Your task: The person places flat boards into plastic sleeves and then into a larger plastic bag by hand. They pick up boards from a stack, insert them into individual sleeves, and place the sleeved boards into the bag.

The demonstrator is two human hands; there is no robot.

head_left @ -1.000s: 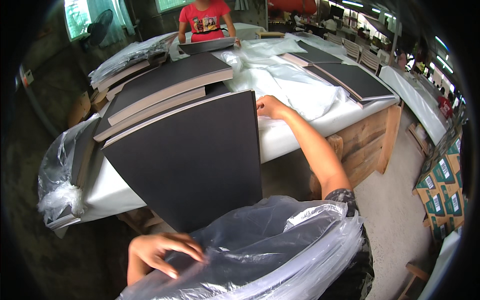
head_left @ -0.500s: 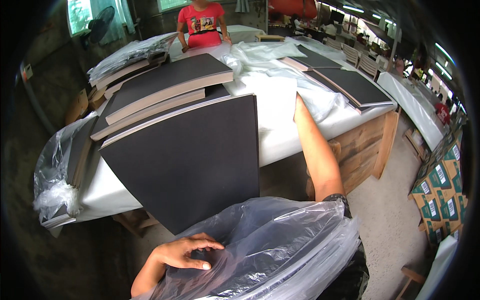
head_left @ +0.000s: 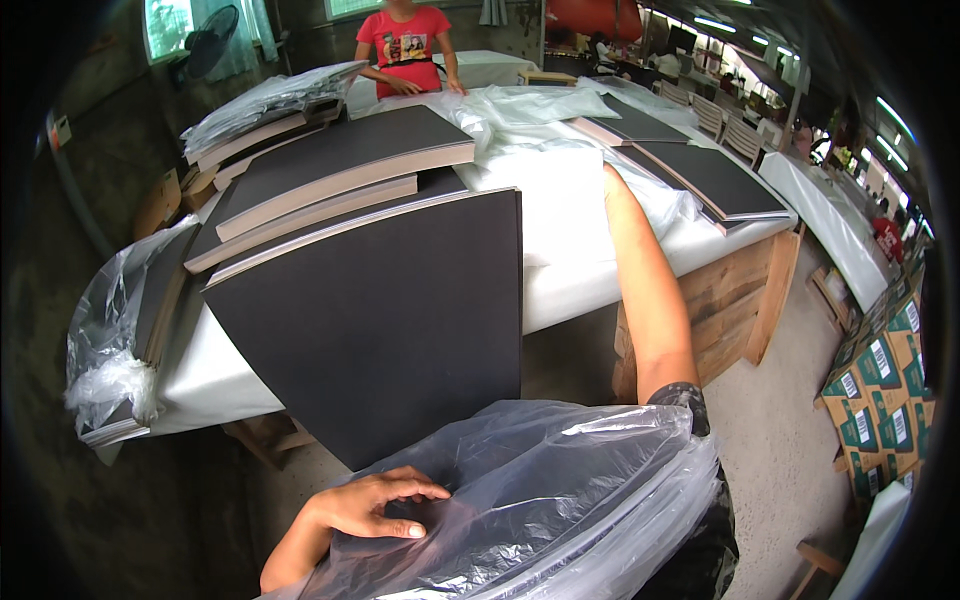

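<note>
- L hand [head_left: 385, 505]: palm-down, fingers slightly bent, thumb apart, clenched on nothing; lies at clear plastic film [head_left: 570, 490] bunched in front of wearer.
- R forearm [head_left: 655, 300]: reaches fwd over tbl edge; R hand hidden behind white sheet [head_left: 560, 210], grip can't tell.
- Lg. black panel [head_left: 390, 320]: tilted down over near tbl edge, lower end meeting film in view; white sheet just R of it.
- Stacked black-topped boards [head_left: 350, 150]: on white-covered tbl [head_left: 220, 375], beyond panel.
- More black boards [head_left: 710, 180]: tbl's R side, nr crumpled film.
- Co-worker [head_left: 405, 45], red shirt: far side of tbl, both hands low nr tbl.
- Printed cartons [head_left: 880, 390]: stacked far R, apart from tbl.
</note>
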